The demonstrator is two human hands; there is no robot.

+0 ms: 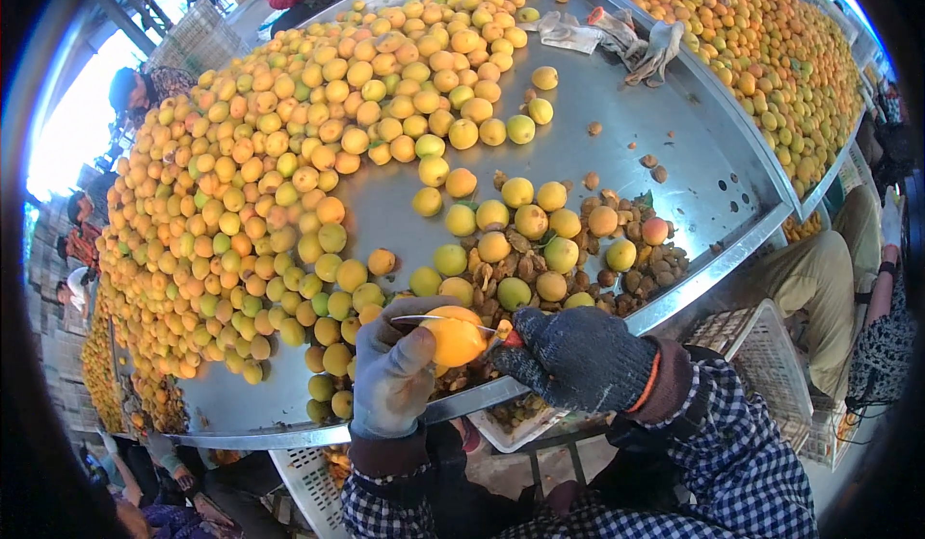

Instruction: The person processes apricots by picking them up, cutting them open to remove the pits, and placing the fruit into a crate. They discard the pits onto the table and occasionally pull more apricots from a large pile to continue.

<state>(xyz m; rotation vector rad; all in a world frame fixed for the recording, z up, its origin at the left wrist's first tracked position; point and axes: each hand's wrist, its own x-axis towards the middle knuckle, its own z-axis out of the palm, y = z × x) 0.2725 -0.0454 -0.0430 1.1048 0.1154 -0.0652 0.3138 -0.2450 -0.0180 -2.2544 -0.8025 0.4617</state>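
My left hand [393, 377], in a pale grey glove, is closed around a yellow-orange apricot [455, 339]. In its dark knit glove, my right hand [593, 358] grips a small knife with a red handle [514, 338]. The knife's thin blade lies across the upper side of the apricot. Both hands are over the near rim of a metal table [568, 154]. Just beyond them lie several loose apricots [514, 293] among a heap of brown pits [660, 267].
A large pile of apricots [289, 154] covers the table's left and far parts. Used gloves [655, 52] lie near the far right rim. Another apricot-filled table [761, 67] stands beyond. Plastic crates [771, 356] sit below on the right. Other people [848, 279] are around.
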